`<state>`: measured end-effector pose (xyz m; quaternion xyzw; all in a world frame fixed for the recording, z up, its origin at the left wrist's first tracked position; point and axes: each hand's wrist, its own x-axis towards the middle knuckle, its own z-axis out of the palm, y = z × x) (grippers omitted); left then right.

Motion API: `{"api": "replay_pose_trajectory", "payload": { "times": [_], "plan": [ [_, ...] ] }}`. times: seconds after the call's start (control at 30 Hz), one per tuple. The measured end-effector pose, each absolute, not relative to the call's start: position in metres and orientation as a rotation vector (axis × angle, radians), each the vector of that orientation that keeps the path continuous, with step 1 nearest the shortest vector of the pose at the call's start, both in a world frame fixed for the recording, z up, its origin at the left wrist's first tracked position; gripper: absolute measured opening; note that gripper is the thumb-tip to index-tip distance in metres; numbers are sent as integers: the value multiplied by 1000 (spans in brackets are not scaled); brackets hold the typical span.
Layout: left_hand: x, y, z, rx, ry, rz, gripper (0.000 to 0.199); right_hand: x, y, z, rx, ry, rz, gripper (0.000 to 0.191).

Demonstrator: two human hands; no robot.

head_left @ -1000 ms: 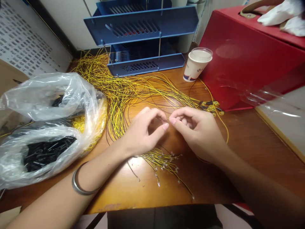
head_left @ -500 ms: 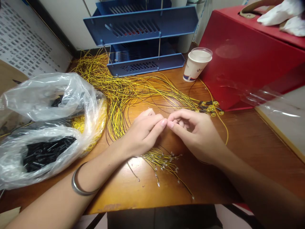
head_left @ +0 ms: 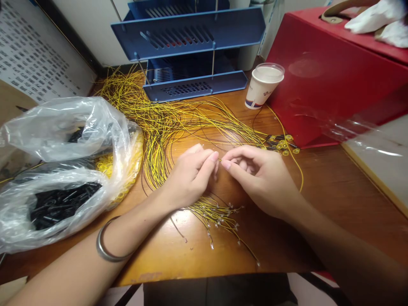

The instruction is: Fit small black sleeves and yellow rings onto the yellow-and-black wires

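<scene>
Between my two hands a short stretch of thin yellow wire (head_left: pixel 219 160) shows. My left hand (head_left: pixel 195 172) is closed in a pinch at one end of that stretch. My right hand (head_left: pixel 259 174) pinches the other end between thumb and forefinger, its remaining fingers curled. Whatever lies inside the fingertips is hidden. Beneath and behind my left hand runs a large bundle of yellow and dark wires (head_left: pixel 159 127). Their ends with small clear tips (head_left: pixel 219 216) fan out on the wooden table (head_left: pixel 178 263) below my hands.
Left stands a clear plastic bag (head_left: pixel 119 172) with black parts (head_left: pixel 63 204) and yellow rings (head_left: pixel 106 165). Behind are blue stacked trays (head_left: pixel 191 36) and a paper cup (head_left: pixel 263 87). A red box (head_left: pixel 331 80) stands right, near wire ends with black and yellow fittings (head_left: pixel 283 144).
My fingertips have drawn slightly apart, the left thumb shifting up and left. A bit of yellow wire now shows between them. The loose wire at right has moved slightly.
</scene>
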<state>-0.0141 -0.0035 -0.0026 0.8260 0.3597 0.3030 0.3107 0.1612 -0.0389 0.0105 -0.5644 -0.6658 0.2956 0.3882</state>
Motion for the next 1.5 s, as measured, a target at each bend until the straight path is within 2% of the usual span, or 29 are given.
{"api": "replay_pose_trajectory", "payload": {
  "times": [0.33, 0.57, 0.77, 0.9, 1.23, 1.5],
  "plan": [
    [-14, -1, -7, 1916, 1191, 1016, 44, 161, -38, 8, -1467, -1658, 732, 10],
    [-15, 0, -8, 1797, 1103, 1208, 47, 161, -39, 8, -1426, -1554, 756, 9],
    [-15, -1, -5, 1868, 973, 904, 41, 160, -41, 7, -1360, -1607, 731, 9],
    [-16, -2, -5, 1945, 851, 826, 46, 160, -42, 7, -1328, -1702, 694, 7],
    [-13, -4, -4, 1636, 1055, 1122, 48, 159, -40, 7, -1354, -1724, 580, 8],
    [-14, 0, -3, 1734, 1125, 1261, 56, 160, -41, 7, -1389, -1686, 528, 9]
  ]
}}
